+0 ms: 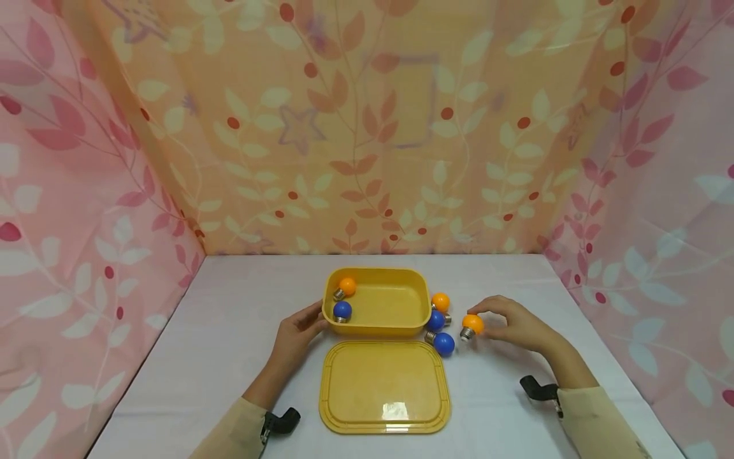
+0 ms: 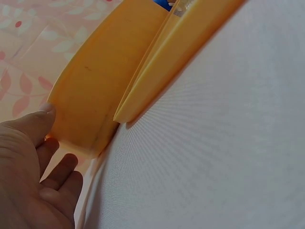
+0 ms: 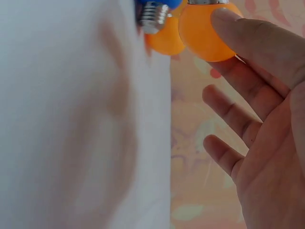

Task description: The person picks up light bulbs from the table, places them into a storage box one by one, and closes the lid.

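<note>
My right hand (image 1: 516, 324) pinches an orange toy light bulb (image 1: 473, 324) between thumb and fingers, its metal screw base pointing down and left. In the right wrist view, the thumb lies on the orange globe (image 3: 202, 36) while the other fingers are spread loosely. My left hand (image 1: 297, 335) touches the left end of a yellow plastic box (image 1: 375, 331) with relaxed fingers; the thumb (image 2: 40, 124) is at its rim. Inside the box, at its left end, lie an orange bulb (image 1: 347, 286) and a blue bulb (image 1: 343, 310).
Right of the box lie an orange bulb (image 1: 440, 301) and two blue bulbs, one (image 1: 436, 320) close to the box wall and another (image 1: 444, 344) nearer me. A yellow lid (image 1: 384, 386) lies flat before the box. Patterned cloth walls (image 1: 367, 191) surround the white table (image 1: 241, 287).
</note>
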{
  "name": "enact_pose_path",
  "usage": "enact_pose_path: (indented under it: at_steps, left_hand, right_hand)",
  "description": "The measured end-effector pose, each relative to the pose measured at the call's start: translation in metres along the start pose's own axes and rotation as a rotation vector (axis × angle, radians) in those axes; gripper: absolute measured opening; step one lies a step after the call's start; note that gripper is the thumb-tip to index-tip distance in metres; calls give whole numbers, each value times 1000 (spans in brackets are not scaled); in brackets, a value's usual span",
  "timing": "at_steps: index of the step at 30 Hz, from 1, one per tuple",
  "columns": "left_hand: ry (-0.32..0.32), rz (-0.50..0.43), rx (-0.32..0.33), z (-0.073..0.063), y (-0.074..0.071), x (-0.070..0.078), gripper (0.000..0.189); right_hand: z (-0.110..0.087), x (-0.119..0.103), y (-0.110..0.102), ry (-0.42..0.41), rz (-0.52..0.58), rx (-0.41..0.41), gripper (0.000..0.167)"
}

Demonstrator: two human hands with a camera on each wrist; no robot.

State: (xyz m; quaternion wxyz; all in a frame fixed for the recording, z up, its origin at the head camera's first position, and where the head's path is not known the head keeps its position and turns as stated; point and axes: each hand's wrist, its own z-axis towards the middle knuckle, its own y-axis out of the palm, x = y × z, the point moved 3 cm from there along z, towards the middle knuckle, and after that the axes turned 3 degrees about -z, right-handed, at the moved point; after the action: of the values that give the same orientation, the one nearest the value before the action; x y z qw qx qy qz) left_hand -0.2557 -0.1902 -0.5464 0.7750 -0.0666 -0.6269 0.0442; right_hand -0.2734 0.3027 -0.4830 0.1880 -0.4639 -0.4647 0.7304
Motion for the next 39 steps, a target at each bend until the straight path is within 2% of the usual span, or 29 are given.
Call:
enact_pose_path:
  at_steps: [5, 11, 19, 24, 27, 31, 39]
  left_hand:
    - [-14, 7, 8, 0, 1, 0, 53]
    - [-6, 15, 11, -1, 1, 0, 52]
    - [-23, 34, 17, -2, 1, -2, 51]
    - [4, 52, 16, -1, -1, -1, 52]
    - [23, 40, 5, 1, -2, 0, 52]
    - [16, 16, -2, 2, -1, 0, 51]
    - [-1, 19, 10, 0, -1, -2, 53]
  right_hand:
    - [7, -10, -8, -27, -27, 59, 39]
    - [23, -25, -16, -14, -8, 72, 40]
    - [53, -48, -26, -29, -57, 91, 40]
    - [74, -60, -29, -56, -51, 79, 39]
    - [87, -65, -29, -43, -35, 64, 39]
    - [106, -72, -27, -10, -11, 29, 36]
    - [143, -93, -19, -7, -2, -30, 37]
